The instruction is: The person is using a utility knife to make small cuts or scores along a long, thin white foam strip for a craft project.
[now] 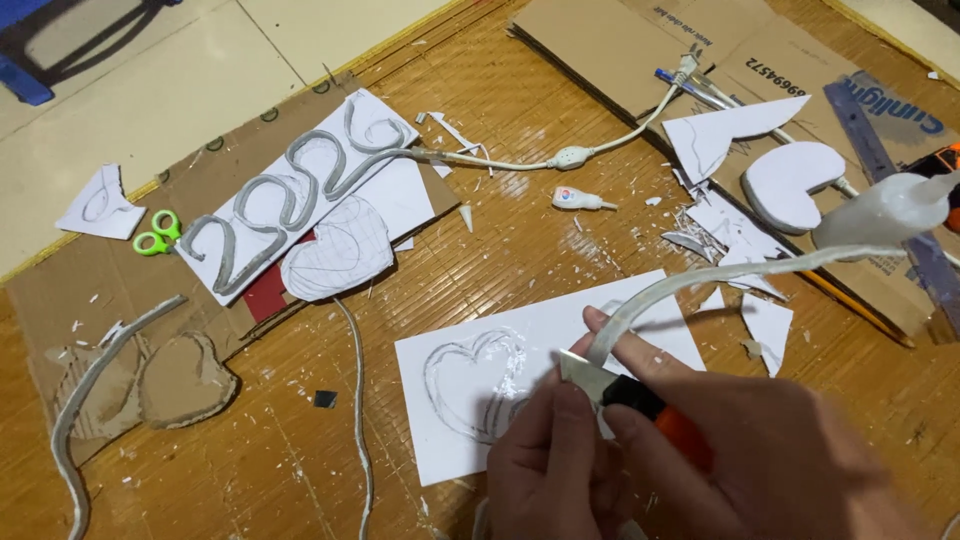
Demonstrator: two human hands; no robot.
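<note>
The white foam sheet with a heart groove carved into it lies on the wooden slat floor and serves as the landmark here. Just over its lower right edge, the right hand has its grip clamped around an orange-and-black utility knife, whose short metal blade points up and to the left. The left hand, directly beside it, pinches the end of a translucent white flexible light strip against that blade, its grip closed on the strip. The strip arcs up and to the right from the sheet, away toward a clear plastic glue bottle. The step in hand appears to be trimming or slicing the strip's end; the next move seems to call for a steady, shallow draw of the blade with the fingers kept clear of the edge. Above and to the left of the sheet sits a white board bearing grey strip numerals, with a white foam heart cutout touching it, and green-handled scissors farther left. White foam scraps lie to the upper right of the sheet.
</note>
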